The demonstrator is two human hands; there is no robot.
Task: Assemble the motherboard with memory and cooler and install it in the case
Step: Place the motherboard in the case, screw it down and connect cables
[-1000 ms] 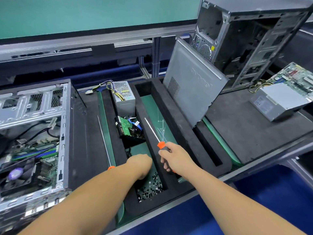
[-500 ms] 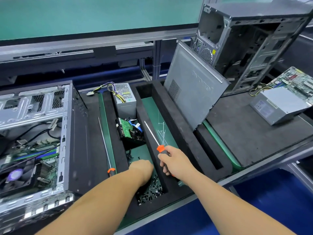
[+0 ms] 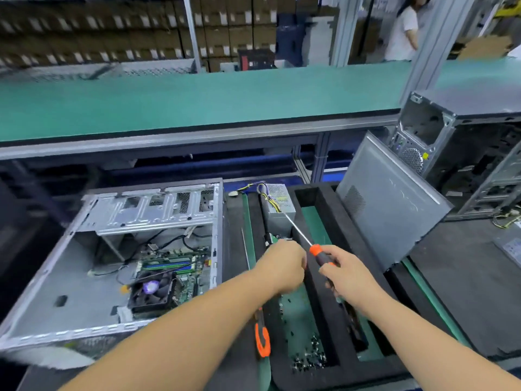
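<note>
Nearest, a heap of small dark metal screws [image 3: 310, 355] lay in the front slot of the black foam organiser tray [image 3: 332, 210], on its green liner. Just left of the tray a second screwdriver with an orange and black handle [image 3: 262, 338] lay flat, thin steel shaft pointing away. Above the tray, the left hand [image 3: 283, 266] was curled into a loose fist, fingers closed; whether it held a screw could not be told. The right hand [image 3: 345, 277] was wrapped around the black grip of a long screwdriver with an orange collar [image 3: 315, 251], its bright shaft angled up-left toward the grey boxy power supply with yellow and black wires [image 3: 277, 201] standing in the tray's far end. To the left, the open silver sheet-metal computer case [image 3: 70, 277] lay on its side, perforated drive cage at the far edge. Inside, the green motherboard [image 3: 180, 277] sat in the case's right part, with memory sticks [image 3: 166, 268] in slots and a square black fan cooler with a purple hub [image 3: 152, 289] near the front. Right of the tray, a flat grey metal side panel [image 3: 394, 204] leaned tilted. Behind it an upright empty case [image 3: 462, 142] stood. Farther off ran a matte green shelf [image 3: 197, 97].
</note>
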